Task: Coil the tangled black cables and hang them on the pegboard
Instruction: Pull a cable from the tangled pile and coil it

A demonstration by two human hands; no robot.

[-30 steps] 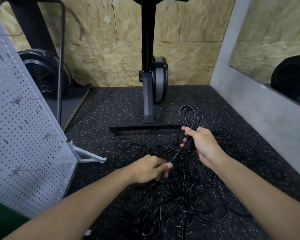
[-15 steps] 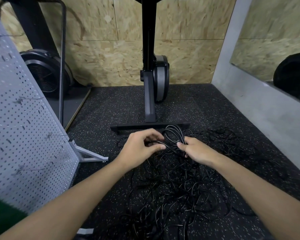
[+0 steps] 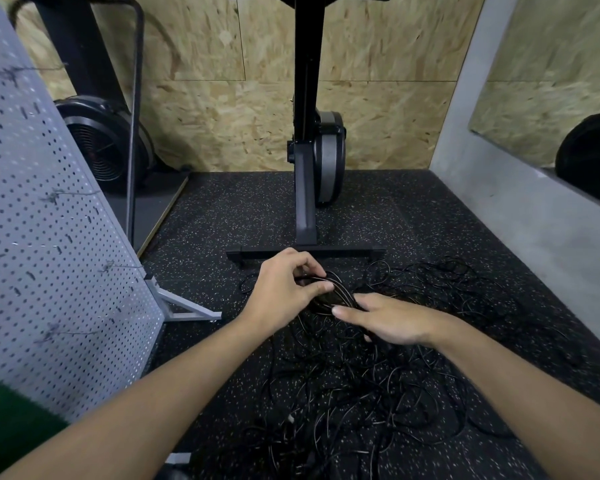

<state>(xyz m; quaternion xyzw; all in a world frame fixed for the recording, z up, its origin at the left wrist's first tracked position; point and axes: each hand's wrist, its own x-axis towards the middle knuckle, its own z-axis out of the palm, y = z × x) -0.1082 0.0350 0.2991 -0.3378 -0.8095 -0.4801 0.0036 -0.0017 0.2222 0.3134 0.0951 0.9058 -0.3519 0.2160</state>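
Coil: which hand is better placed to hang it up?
Probably the left hand: its fingers pinch the coil, and the pegboard stands on that side. The right hand has straight fingers.

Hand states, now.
Left hand: pinching the coil.
Right hand: open, fingers resting on the coil.

Your left hand point(image 3: 284, 289) pinches a small coil point(image 3: 329, 293) of thin black cable, several loops gathered together, low over the far edge of the heap. The remaining black cables point(image 3: 378, 393) lie in a loose, knotted tangle spread across the speckled floor point(image 3: 222, 216) before you. The white pegboard point(image 3: 49, 254) stands at your left, thin wire hooks point(image 3: 118, 266) jutting from its face.
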